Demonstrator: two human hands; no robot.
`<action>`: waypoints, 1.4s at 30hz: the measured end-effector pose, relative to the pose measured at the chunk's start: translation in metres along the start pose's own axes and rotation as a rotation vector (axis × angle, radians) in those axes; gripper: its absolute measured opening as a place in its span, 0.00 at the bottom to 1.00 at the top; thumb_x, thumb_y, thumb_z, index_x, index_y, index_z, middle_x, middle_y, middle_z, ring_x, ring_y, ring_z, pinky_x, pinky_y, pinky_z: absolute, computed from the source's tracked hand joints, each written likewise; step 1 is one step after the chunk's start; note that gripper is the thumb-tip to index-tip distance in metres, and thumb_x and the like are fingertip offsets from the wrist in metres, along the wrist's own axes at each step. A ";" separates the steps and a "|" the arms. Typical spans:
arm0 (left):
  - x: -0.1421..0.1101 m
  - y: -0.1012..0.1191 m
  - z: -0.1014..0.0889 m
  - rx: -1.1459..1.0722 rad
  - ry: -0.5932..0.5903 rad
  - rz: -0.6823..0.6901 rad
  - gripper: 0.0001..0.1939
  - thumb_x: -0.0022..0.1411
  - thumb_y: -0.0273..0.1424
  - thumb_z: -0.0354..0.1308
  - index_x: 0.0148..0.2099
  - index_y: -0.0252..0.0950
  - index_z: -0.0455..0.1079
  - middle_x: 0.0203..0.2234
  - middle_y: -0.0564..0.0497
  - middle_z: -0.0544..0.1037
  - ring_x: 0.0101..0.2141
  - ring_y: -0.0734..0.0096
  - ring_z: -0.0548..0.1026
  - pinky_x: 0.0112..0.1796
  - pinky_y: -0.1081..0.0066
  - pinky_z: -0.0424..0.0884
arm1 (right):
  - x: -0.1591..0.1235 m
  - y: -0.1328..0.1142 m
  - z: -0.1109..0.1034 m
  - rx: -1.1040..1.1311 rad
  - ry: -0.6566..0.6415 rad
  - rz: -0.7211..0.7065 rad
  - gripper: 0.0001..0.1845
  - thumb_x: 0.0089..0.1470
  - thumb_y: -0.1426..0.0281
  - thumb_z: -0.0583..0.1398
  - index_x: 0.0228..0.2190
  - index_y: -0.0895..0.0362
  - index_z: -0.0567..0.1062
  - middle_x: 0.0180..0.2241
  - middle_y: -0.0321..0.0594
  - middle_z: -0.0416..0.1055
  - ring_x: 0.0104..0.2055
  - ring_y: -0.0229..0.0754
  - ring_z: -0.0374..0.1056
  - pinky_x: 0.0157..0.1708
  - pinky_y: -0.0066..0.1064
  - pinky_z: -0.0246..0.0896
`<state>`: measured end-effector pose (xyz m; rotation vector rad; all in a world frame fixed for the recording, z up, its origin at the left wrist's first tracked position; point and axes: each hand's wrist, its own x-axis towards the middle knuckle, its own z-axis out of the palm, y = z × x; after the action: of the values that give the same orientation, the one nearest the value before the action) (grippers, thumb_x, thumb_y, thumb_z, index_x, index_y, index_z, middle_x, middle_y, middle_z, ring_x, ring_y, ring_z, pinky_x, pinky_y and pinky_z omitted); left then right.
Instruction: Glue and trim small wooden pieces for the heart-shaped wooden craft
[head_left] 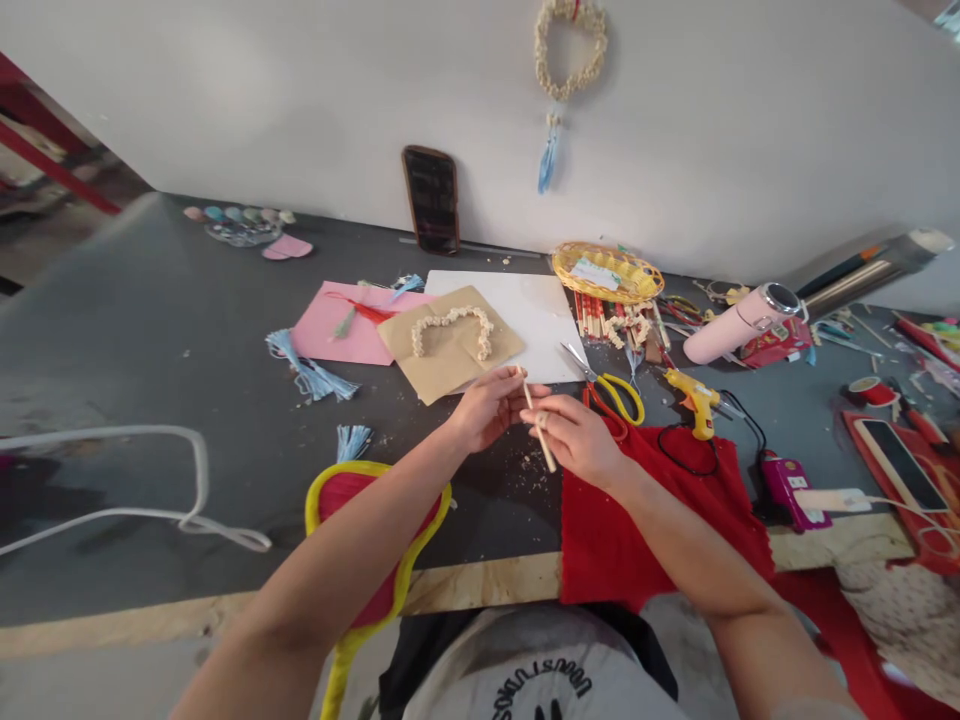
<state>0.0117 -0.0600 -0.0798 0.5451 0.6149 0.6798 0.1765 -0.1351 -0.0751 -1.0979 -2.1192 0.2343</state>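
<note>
My left hand and my right hand meet above the dark table, both closed round a thin pale wooden stick that slants down to the right. The left fingers pinch its upper end. The right fingers hold its middle, and its lower tip shows below them. Just beyond the hands lies a brown paper sheet bearing a beige arch of small puffy pieces. Yellow-handled scissors lie right of the hands, over a red cloth at the near edge.
A yellow glue gun, a pink bottle, a yellow basket, a bundle of sticks, pink paper, white sheet, blue tassels, a phone against the wall, a red-and-yellow piece, white cord.
</note>
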 end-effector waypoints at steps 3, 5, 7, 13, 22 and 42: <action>0.000 -0.002 -0.002 0.067 -0.082 -0.085 0.07 0.66 0.30 0.53 0.42 0.32 0.68 0.31 0.43 0.82 0.26 0.70 0.79 0.25 0.75 0.75 | 0.014 0.005 -0.016 0.002 0.178 0.171 0.11 0.64 0.69 0.54 0.44 0.52 0.75 0.40 0.43 0.76 0.44 0.42 0.74 0.46 0.34 0.71; -0.001 -0.003 -0.004 0.128 -0.156 -0.149 0.08 0.65 0.32 0.56 0.42 0.32 0.69 0.34 0.41 0.82 0.26 0.70 0.79 0.22 0.77 0.73 | 0.026 0.012 -0.025 -0.019 0.221 0.319 0.11 0.64 0.67 0.53 0.42 0.53 0.74 0.36 0.42 0.77 0.39 0.42 0.74 0.43 0.34 0.70; -0.002 -0.003 -0.005 0.169 -0.220 -0.176 0.09 0.62 0.32 0.60 0.42 0.32 0.69 0.35 0.41 0.82 0.26 0.70 0.79 0.21 0.78 0.71 | 0.036 0.020 -0.028 -0.017 0.151 0.370 0.11 0.64 0.64 0.53 0.40 0.54 0.74 0.33 0.42 0.77 0.36 0.42 0.74 0.41 0.32 0.69; -0.004 -0.002 -0.009 0.190 -0.330 -0.172 0.15 0.57 0.34 0.66 0.43 0.32 0.70 0.38 0.41 0.81 0.28 0.73 0.79 0.24 0.79 0.70 | 0.047 0.038 -0.010 -0.034 -0.168 0.406 0.07 0.59 0.69 0.56 0.33 0.55 0.74 0.38 0.44 0.77 0.42 0.43 0.73 0.44 0.33 0.66; -0.004 -0.001 -0.010 0.273 -0.526 -0.277 0.17 0.55 0.38 0.67 0.44 0.34 0.72 0.45 0.40 0.78 0.33 0.70 0.79 0.27 0.76 0.74 | 0.065 0.052 -0.010 0.066 -0.066 0.478 0.10 0.58 0.65 0.56 0.36 0.55 0.75 0.33 0.40 0.77 0.34 0.42 0.73 0.39 0.33 0.68; 0.002 -0.003 -0.014 0.251 -0.470 -0.236 0.16 0.57 0.36 0.65 0.45 0.34 0.71 0.45 0.39 0.77 0.33 0.70 0.78 0.27 0.76 0.74 | 0.113 0.134 -0.033 -0.494 -0.135 0.558 0.12 0.58 0.74 0.51 0.40 0.59 0.73 0.42 0.51 0.76 0.42 0.50 0.71 0.43 0.38 0.62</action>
<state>0.0045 -0.0568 -0.0918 0.8208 0.3134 0.2350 0.2419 0.0291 -0.0546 -2.0108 -1.9899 0.0383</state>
